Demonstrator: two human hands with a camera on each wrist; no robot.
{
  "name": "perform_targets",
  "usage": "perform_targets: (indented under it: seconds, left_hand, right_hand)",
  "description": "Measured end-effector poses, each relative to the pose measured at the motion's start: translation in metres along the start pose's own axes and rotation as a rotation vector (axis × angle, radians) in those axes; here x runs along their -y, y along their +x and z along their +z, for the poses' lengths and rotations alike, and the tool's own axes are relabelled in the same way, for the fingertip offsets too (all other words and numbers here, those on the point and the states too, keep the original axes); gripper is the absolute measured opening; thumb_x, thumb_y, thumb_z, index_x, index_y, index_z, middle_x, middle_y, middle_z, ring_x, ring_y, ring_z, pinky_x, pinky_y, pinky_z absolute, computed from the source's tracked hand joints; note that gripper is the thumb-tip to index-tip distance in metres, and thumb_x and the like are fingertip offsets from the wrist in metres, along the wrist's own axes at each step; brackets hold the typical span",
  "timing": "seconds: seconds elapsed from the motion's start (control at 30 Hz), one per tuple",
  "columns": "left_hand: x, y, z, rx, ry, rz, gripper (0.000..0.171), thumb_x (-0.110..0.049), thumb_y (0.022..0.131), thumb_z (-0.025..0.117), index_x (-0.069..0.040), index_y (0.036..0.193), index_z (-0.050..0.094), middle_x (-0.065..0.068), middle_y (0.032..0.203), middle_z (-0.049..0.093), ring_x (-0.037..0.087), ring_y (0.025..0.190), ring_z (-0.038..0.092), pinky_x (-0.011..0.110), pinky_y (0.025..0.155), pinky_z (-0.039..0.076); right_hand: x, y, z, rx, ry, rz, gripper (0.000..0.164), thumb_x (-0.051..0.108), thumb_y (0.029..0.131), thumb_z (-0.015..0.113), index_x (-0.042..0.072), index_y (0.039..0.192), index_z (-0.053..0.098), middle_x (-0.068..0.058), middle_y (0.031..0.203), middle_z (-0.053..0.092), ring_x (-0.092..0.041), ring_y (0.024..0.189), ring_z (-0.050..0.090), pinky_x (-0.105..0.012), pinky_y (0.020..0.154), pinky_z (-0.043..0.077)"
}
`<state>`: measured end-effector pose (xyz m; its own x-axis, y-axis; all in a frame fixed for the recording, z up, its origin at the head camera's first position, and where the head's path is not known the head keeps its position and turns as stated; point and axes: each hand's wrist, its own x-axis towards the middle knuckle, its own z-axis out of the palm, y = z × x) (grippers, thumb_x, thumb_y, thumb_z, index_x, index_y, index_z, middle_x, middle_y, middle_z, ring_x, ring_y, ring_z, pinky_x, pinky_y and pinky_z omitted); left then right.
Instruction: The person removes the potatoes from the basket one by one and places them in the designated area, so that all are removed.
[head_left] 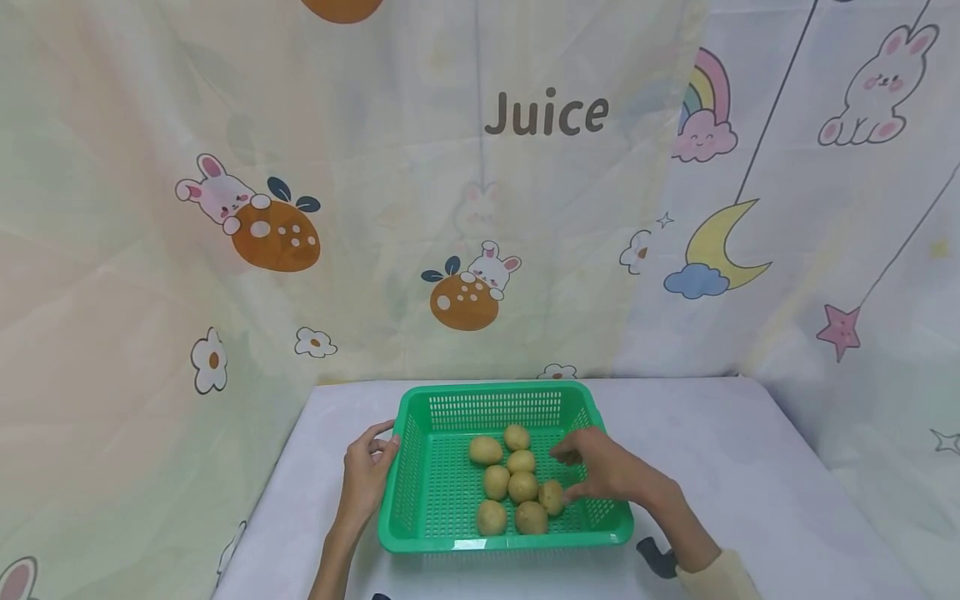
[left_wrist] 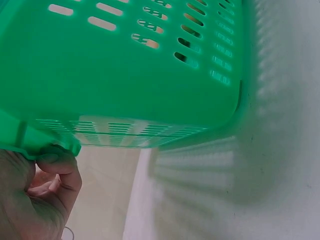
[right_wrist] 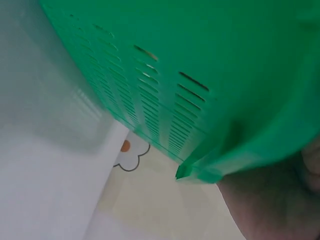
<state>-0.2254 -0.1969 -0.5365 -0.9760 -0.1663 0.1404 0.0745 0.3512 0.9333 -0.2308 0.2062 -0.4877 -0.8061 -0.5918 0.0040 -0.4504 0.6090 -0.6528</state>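
A green plastic basket (head_left: 431, 543) with slotted walls stands on the white table, and several round yellow-brown potatoes (head_left: 486, 450) lie in it. My left hand (head_left: 367, 475) pinches the basket's left rim between thumb and fingers; up close, the left wrist view has this hand (left_wrist: 47, 195) at the rim's edge. Over the right side of the basket reaches my right hand (head_left: 607, 467), thumb and fingers spread apart with nothing between them. Its thumb tip is right beside the rightmost potato (head_left: 551, 497). In the right wrist view the basket wall (right_wrist: 165, 85) hides the fingers.
The white tabletop (head_left: 720, 450) extends on both sides of the basket. Behind it hangs a pale curtain (head_left: 390, 208) printed with rabbits, fruit and the word Juice. A black piece (head_left: 656, 557) sits by my right wrist, near a cream sleeve (head_left: 720, 577).
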Motion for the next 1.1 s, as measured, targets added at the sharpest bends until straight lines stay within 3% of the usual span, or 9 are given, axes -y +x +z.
perform_targets:
  seconds: [0.13,0.47,0.7,0.83,0.93,1.1]
  left_hand:
    - [0.000,0.000,0.000,-0.001,-0.002,-0.002,0.040,-0.015,0.112,0.063,0.001,0.148,0.061,0.021,0.093,0.074,0.021,0.071,0.080,0.025,0.061,0.064]
    - [0.000,-0.001,0.001,-0.009,0.002,-0.008,0.039,-0.016,0.112,0.063,0.001,0.147,0.063,0.020,0.093,0.075,0.020,0.071,0.080,0.024,0.061,0.064]
    - [0.000,0.000,0.000,-0.004,-0.010,0.001,0.039,-0.018,0.112,0.063,0.000,0.147,0.064,0.020,0.093,0.075,0.018,0.071,0.079,0.024,0.061,0.063]
    - [0.000,0.000,-0.001,-0.005,-0.019,0.009,0.038,-0.017,0.112,0.064,0.000,0.146,0.064,0.020,0.094,0.076,0.019,0.071,0.080,0.024,0.060,0.063]
    - [0.000,-0.001,0.000,-0.003,-0.020,0.011,0.039,-0.018,0.112,0.064,0.000,0.146,0.064,0.020,0.094,0.076,0.019,0.072,0.080,0.024,0.060,0.063]
    - [0.000,-0.002,0.000,-0.007,-0.015,0.015,0.039,-0.018,0.112,0.064,0.000,0.146,0.064,0.020,0.093,0.076,0.018,0.071,0.079,0.023,0.061,0.063]
  right_hand:
    - [0.001,0.001,0.005,-0.002,-0.025,0.015,0.066,0.013,0.072,0.103,-0.007,0.128,0.075,-0.023,0.127,0.078,-0.039,0.110,0.078,-0.051,0.092,0.067]
    - [0.008,0.007,0.017,-0.018,-0.219,0.008,0.063,0.025,0.069,0.105,-0.006,0.118,0.080,-0.017,0.110,0.083,-0.027,0.100,0.078,-0.039,0.084,0.067]
    - [0.013,0.007,0.020,-0.039,-0.241,0.015,0.063,0.025,0.066,0.107,-0.006,0.114,0.080,-0.016,0.106,0.083,-0.010,0.082,0.059,-0.028,0.072,0.056]
    - [0.014,0.008,0.022,-0.039,-0.251,0.004,0.055,0.023,0.064,0.107,-0.003,0.106,0.081,-0.010,0.090,0.081,-0.006,0.072,0.048,-0.025,0.066,0.048]
    - [0.014,0.008,0.023,-0.035,-0.257,0.006,0.050,0.022,0.064,0.107,-0.001,0.099,0.080,-0.002,0.078,0.075,-0.006,0.069,0.045,-0.024,0.063,0.045]
    - [0.014,0.007,0.026,-0.026,-0.271,0.006,0.047,0.020,0.064,0.107,0.002,0.096,0.077,-0.001,0.082,0.077,-0.005,0.070,0.052,-0.025,0.063,0.051]
